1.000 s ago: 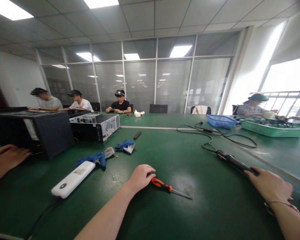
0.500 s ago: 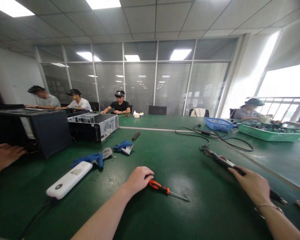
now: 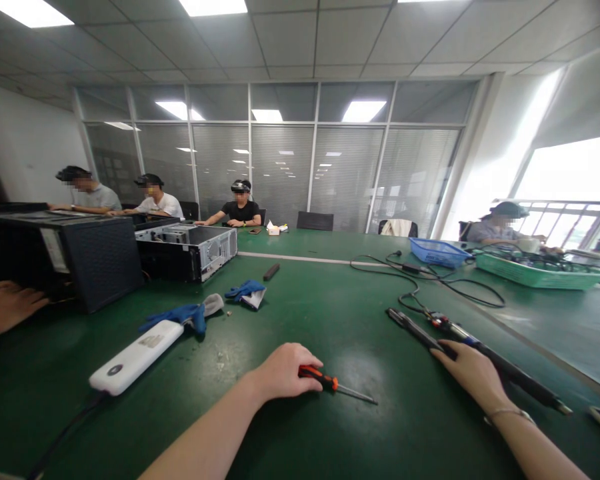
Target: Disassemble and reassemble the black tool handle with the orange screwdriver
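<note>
My left hand (image 3: pixel 290 372) is closed round the handle of an orange and black screwdriver (image 3: pixel 325 381), whose metal shaft lies toward the right on the green table (image 3: pixel 360 440). To the right, my right hand (image 3: pixel 467 373) has its fingers wrapped on the near end of a slim black tool (image 3: pixel 415 328). Just beside that hand lies a longer black and silver tool (image 3: pixel 505 363) with a cable at its far end; the two tools are apart at their far ends.
A white device (image 3: pixel 137 357), blue gloves (image 3: pixel 246 293) and a dark bar (image 3: pixel 271 271) lie left. Computer cases (image 3: pixel 113 260) stand beyond, another person's hand (image 3: pixel 10 307) at one. Blue basket (image 3: pixel 437 253) and green basket (image 3: pixel 540 270) sit right. People sit around the table.
My left hand has closed on the screwdriver handle. My right hand has moved left with the slim black tool, which is now separated from the longer tool.
</note>
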The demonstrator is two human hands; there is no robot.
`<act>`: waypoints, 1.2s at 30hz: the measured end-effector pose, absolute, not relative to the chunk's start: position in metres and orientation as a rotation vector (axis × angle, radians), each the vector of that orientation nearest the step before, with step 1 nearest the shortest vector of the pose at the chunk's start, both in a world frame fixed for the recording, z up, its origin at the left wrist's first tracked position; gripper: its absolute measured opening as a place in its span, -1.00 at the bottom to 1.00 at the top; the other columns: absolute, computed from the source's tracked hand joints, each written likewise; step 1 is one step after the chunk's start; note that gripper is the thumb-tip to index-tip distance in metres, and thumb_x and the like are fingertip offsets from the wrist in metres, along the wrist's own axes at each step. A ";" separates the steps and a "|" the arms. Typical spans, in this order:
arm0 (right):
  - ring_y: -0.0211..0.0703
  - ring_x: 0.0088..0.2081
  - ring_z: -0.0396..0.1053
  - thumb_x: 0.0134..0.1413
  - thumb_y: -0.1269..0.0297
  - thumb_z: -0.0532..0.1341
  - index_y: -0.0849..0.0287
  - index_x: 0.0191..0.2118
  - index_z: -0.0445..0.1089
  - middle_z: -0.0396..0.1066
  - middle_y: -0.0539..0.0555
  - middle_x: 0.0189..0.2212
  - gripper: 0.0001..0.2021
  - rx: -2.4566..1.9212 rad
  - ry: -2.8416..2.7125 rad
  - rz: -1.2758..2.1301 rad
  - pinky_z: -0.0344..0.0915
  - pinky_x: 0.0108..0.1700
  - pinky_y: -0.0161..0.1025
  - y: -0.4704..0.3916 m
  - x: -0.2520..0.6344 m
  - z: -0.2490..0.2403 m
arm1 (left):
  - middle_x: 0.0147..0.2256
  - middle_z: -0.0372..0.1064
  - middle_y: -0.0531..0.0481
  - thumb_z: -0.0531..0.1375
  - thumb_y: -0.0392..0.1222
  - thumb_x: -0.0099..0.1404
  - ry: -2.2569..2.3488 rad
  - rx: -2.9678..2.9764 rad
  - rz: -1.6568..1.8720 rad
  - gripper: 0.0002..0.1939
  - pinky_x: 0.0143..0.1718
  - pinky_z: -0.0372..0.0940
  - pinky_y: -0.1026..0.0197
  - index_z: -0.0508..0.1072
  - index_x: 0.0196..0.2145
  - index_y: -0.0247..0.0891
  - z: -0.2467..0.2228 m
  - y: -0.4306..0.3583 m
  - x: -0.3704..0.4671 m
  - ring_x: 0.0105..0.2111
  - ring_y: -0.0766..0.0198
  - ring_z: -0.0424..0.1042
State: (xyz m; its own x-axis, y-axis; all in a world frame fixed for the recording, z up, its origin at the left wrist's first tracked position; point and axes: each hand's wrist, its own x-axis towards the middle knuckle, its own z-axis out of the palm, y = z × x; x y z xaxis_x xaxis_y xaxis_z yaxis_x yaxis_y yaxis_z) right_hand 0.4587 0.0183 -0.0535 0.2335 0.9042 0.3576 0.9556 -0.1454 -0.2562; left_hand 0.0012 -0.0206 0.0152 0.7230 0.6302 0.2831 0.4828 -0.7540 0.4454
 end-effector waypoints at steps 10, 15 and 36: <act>0.04 -0.11 0.41 0.04 0.04 0.14 0.11 -0.07 0.47 0.49 0.12 -0.14 -0.60 -1.617 -2.008 0.098 0.31 -0.03 -0.10 0.007 0.349 -0.034 | -0.13 0.49 -0.11 0.28 -0.01 0.19 0.803 2.593 0.652 -0.61 -0.02 0.26 0.14 0.51 -0.07 -0.24 0.017 -0.023 0.003 -0.12 0.10 0.44; 0.03 -0.08 0.38 0.07 0.11 0.15 0.13 -0.05 0.45 0.48 0.14 -0.13 -0.64 -1.418 -2.084 0.243 0.27 0.01 -0.05 -0.004 0.295 -0.025 | -0.02 0.41 -0.13 0.20 -0.05 0.28 0.918 2.597 0.818 -0.62 0.06 0.22 0.10 0.44 0.01 -0.22 0.015 -0.020 0.002 -0.02 0.10 0.35; 0.06 -0.08 0.35 0.20 0.00 0.01 0.11 0.16 0.25 0.42 0.19 -0.11 -0.51 -1.439 -2.144 -0.068 0.25 0.01 0.02 0.006 0.321 -0.014 | -0.05 0.43 -0.14 0.29 -0.07 0.12 1.360 2.519 0.615 -0.53 0.03 0.23 0.02 0.44 0.00 -0.22 0.000 -0.001 -0.017 -0.05 0.00 0.37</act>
State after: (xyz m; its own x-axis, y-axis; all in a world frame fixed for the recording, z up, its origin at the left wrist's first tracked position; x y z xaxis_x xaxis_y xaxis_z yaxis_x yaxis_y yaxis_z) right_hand 0.3213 0.0062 -0.0144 -0.2747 0.8404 0.4673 0.8685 0.4254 -0.2546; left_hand -0.0170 -0.0014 -0.0001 0.4862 0.8346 0.2588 0.7458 -0.5507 0.3747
